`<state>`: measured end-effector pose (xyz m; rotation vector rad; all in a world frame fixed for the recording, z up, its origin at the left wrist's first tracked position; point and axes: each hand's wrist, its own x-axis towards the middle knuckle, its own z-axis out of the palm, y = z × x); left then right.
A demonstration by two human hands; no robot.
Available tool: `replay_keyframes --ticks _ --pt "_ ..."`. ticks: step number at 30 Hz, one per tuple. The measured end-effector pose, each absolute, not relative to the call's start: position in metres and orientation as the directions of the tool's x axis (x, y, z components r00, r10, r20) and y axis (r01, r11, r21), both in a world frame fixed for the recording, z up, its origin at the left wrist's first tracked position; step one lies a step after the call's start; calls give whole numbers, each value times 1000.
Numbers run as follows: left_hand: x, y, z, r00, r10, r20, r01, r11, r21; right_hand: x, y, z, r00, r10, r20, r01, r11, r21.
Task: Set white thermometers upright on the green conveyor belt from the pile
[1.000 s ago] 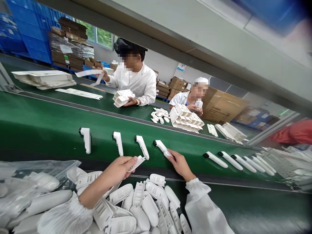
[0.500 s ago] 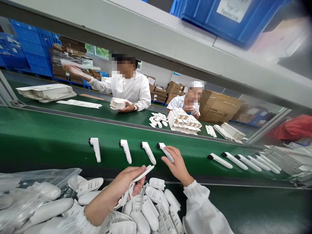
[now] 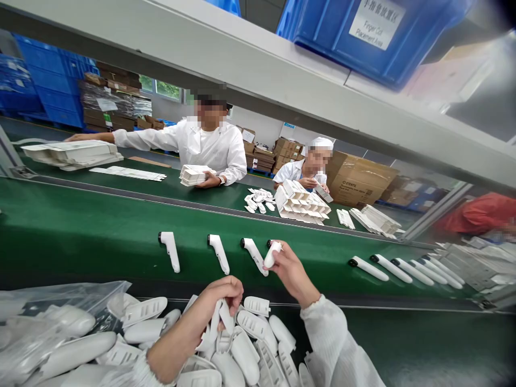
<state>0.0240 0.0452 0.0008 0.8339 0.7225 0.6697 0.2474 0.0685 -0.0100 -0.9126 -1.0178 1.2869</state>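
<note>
Three bent white plastic devices with black tips [image 3: 219, 253] lie spaced out on the long green conveyor belt [image 3: 88, 226] in your head view, left of your right hand [image 3: 287, 264]. That hand's grip is closed on a white plastic piece with a rounded end [image 3: 272, 256], raised over the belt; a small black tip [image 3: 269, 243] shows just behind it, and whether the two are one body you cannot tell. Your left hand [image 3: 221, 291], fingers curled, holds slim white plastic covers [image 3: 226, 318] above a loose heap of white plastic shells [image 3: 245, 357]. Beside the heap, at left, is a clear crinkled plastic bag [image 3: 97, 293]; farther right on the belt, several more black-tipped white devices [image 3: 368, 269] lie slantwise
</note>
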Motion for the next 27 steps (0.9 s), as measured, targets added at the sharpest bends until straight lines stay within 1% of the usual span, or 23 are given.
replay_keyframes --ticks 1,3,6,7,9,11,14,20,25,27 --pt "25 49 -5 577 762 -293 -249 506 826 263 75 -11 34 998 60 -185 65 -981" --pt "26 55 -15 573 762 -302 -245 511 824 285 83 -17 43 998 53 40 51 -998" --pt "25 58 -19 568 762 -311 -232 511 828 296 86 -28 -45 995 90 315 99 -944" --pt "24 57 -18 567 764 -309 -231 507 830 296 85 -32 -72 991 114 423 134 -896" --pt "22 55 -15 560 774 -294 -244 493 835 294 85 -39 -110 979 174 623 204 -755" --pt "19 53 -11 559 781 -279 -258 484 836 293 86 -47 -127 965 229 741 246 -625" --pt "17 51 -6 565 782 -263 -275 479 833 292 88 -58 -122 964 235 825 230 -516" --pt "16 47 0 578 782 -234 -319 480 817 298 93 -70 -30 977 212 954 91 -287" --pt "18 43 2 595 776 -207 -341 478 810 302 90 -64 -16 973 228 975 65 -212" --pt "19 42 4 587 784 -204 -341 468 815 293 85 -54 -5 959 284 968 76 -240"
